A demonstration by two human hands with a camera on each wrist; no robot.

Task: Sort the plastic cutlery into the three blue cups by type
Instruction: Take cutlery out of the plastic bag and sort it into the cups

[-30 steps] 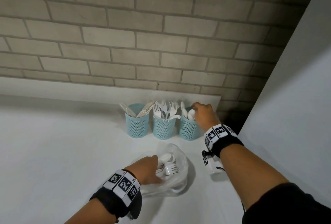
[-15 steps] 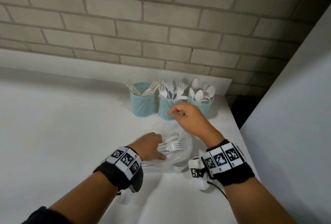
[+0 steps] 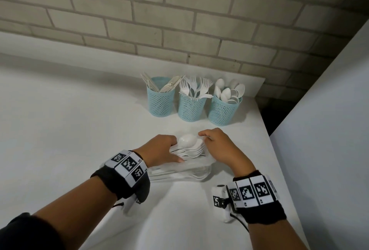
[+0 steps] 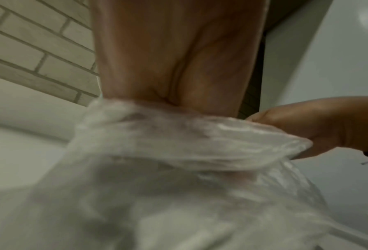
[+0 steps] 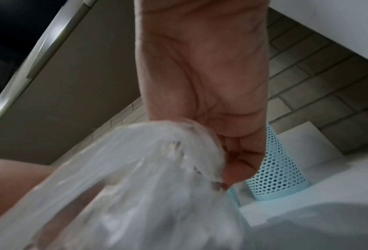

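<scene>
Knives cup (image 3: 161, 100), forks cup (image 3: 191, 108), spoons cup (image 3: 223, 111), bag (image 3: 191, 168) seemingly spoons

You wear a black wristband (image 3: 121, 182) on each wrist, each ringed with white tiles printed with black square codes, a small white camera unit (image 3: 220, 199) hanging beneath, and dark sleeves.

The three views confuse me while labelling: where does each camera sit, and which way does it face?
Head: on the head, facing forward and down at the three cups, brick wall, both forearms, left hand, right hand at the plastic bag.
Left wrist: under the left palm, facing along it at the bag.
Right wrist: under the right palm, facing the bag and a cup.
Shared: all three show the bag.
</scene>
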